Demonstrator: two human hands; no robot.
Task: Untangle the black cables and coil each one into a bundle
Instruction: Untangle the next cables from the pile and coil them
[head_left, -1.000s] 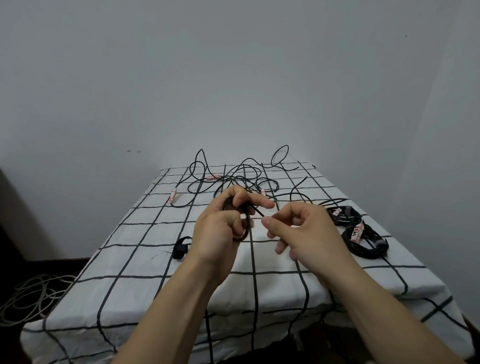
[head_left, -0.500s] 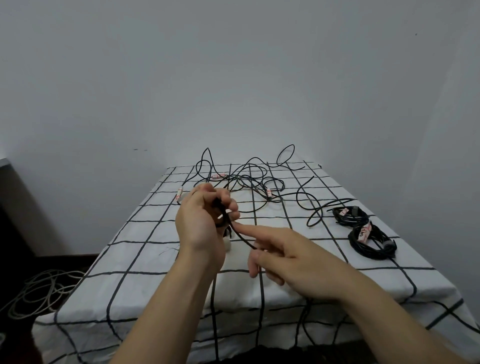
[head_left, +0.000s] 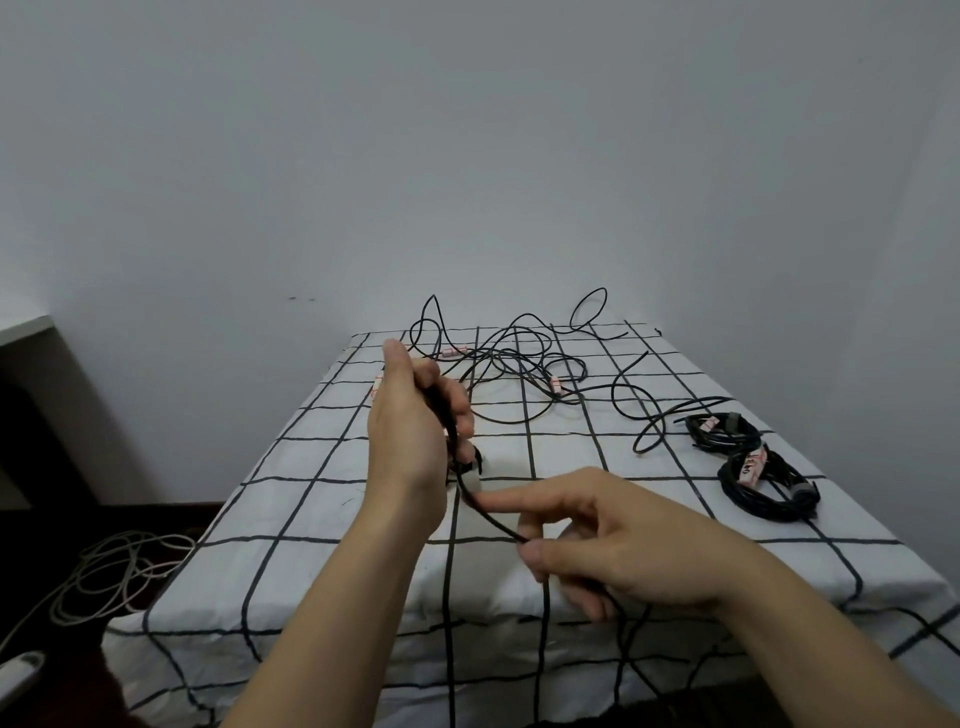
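Note:
My left hand (head_left: 413, 423) is raised above the table, fingers closed around a small coil of black cable. From it a taut black cable strand (head_left: 485, 512) runs down to my right hand (head_left: 597, 540), which pinches it between thumb and fingers, the index finger stretched out along it. Below my right hand the cable drops over the table's front edge. A tangle of black cables (head_left: 519, 361) with white-and-red tags lies at the far middle of the table. Two coiled black bundles (head_left: 727, 431) (head_left: 769, 486) rest at the right.
The table carries a white cloth with a black grid (head_left: 322, 483) and stands against a grey wall. A pile of pale cable (head_left: 114, 571) lies on the dark floor at the left. A white ledge (head_left: 23, 327) shows at the far left.
My left hand has lifted slightly with its coil. My right hand has slid down and toward me along the cable, drawing the strand tight. The view has tilted a little.

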